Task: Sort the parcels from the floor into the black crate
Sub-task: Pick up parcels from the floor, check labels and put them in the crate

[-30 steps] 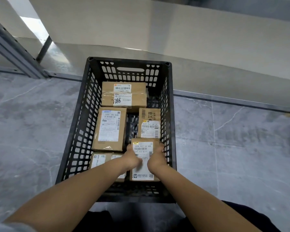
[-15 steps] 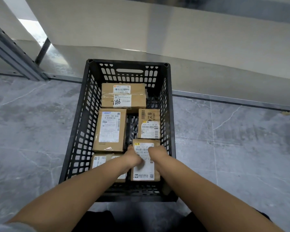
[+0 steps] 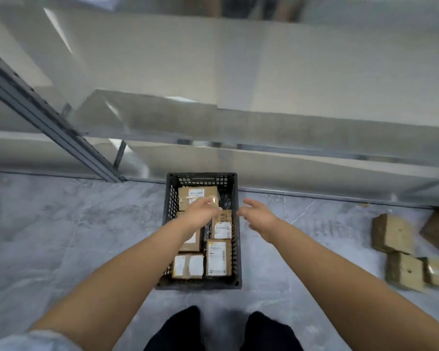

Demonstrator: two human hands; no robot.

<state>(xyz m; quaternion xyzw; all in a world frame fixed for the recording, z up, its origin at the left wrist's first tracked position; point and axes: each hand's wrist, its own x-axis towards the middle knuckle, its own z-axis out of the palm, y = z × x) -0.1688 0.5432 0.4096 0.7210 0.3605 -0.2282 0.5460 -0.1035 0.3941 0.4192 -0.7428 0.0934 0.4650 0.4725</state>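
Hands empty, fingers loose: L hand [image 3: 200, 214] over crate [image 3: 172, 206], R hand [image 3: 260, 216] beside. I judge next: fetch floor parcels [image 3: 393, 233].

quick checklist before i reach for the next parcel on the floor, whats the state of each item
1. Left hand holds nothing, fingers relaxed: ok.
2. Right hand holds nothing, fingers spread: ok.
3. Floor parcels in view, at the right: ok.
4. Crated parcels lie flat in the black crate: ok.
5. Room for more in the crate: its bottom looks nearly covered: cannot tell.
6. Grey floor between the crate and the floor parcels bare: ok.
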